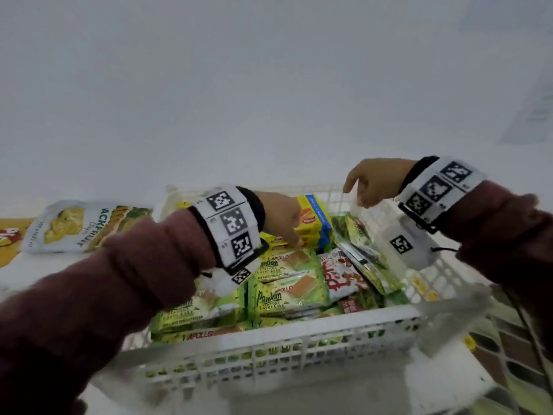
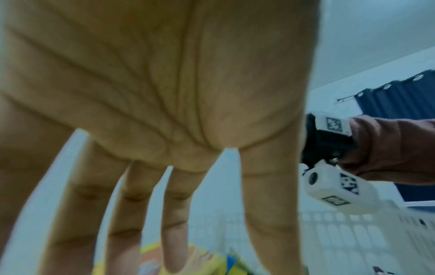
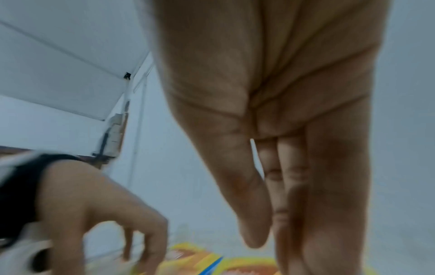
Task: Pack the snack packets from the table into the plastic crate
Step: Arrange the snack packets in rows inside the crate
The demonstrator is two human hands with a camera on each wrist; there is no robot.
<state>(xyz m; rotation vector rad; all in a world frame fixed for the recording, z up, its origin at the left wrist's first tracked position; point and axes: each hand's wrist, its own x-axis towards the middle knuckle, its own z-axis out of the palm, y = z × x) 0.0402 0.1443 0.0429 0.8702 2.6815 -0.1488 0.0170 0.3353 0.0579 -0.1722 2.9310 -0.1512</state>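
Note:
A white plastic crate (image 1: 299, 327) holds several snack packets: green Pandan cake packets (image 1: 287, 283), a red-and-white packet (image 1: 341, 277), green foil packets (image 1: 359, 241) and a yellow-and-blue packet (image 1: 318, 220) at the back. My left hand (image 1: 294, 239) reaches into the crate, its straight, spread fingers (image 2: 174, 232) touching the yellow-and-blue packet (image 2: 202, 260). My right hand (image 1: 359, 190) hovers above the crate's far right rim with fingers (image 3: 317, 204) straight and together, holding nothing. A jackfruit chips bag (image 1: 86, 226) lies on the table to the left of the crate.
An orange packet (image 1: 9, 238) shows at the table's left edge beside the jackfruit bag. The crate stands at the table's near right corner, with tiled floor (image 1: 514, 348) below to the right. A plain white wall rises behind the table.

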